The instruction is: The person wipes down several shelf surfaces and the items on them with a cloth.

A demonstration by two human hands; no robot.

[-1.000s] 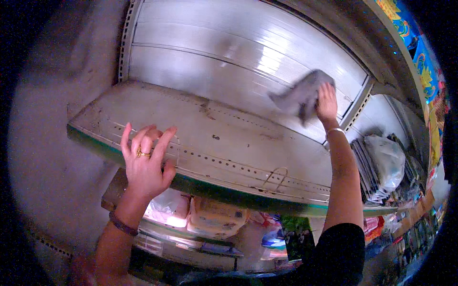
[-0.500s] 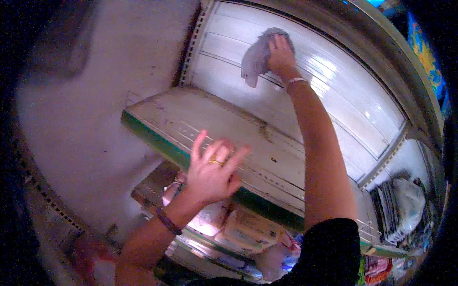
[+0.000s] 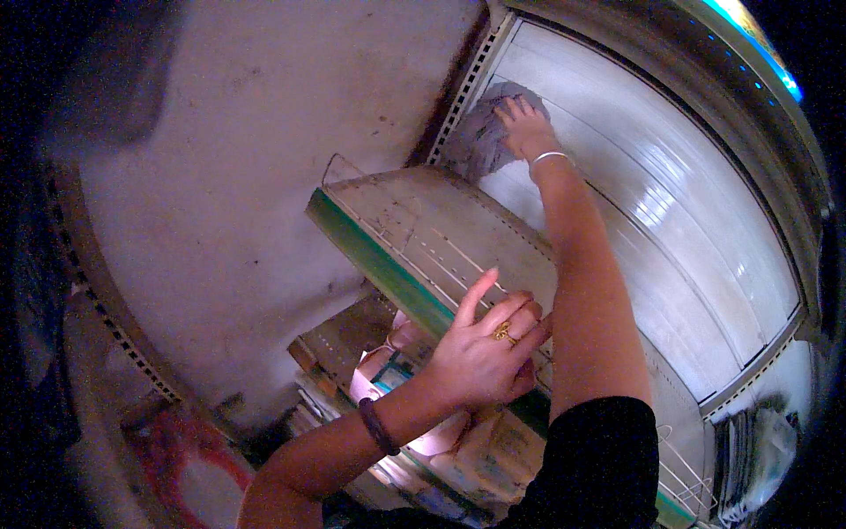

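My right hand (image 3: 529,130) presses a crumpled grey cloth (image 3: 482,137) against the white back panel (image 3: 652,167) of a shelf unit. Its fingers are spread over the cloth, close to the panel's left slotted upright. Below, my left hand (image 3: 489,348) hovers about the green front edge (image 3: 379,264) of the shelf. Its little finger is raised and the other fingers are loosely bent, with nothing visible in them. Some fingertips come close to my right forearm, so whether they touch the shelf is hard to tell. The shelf board (image 3: 441,212) looks grey and stained.
A thin wire divider (image 3: 339,163) stands at the shelf's left end. Boxes and packages (image 3: 493,454) sit on a lower shelf. Dark items with clear plastic (image 3: 753,458) stand at the right. A scuffed wall (image 3: 247,176) rises at the left.
My right hand has moved the cloth left across the panel, toward the slotted upright. My left hand has shifted right, its fingers more bent. The view has turned, showing more wall.
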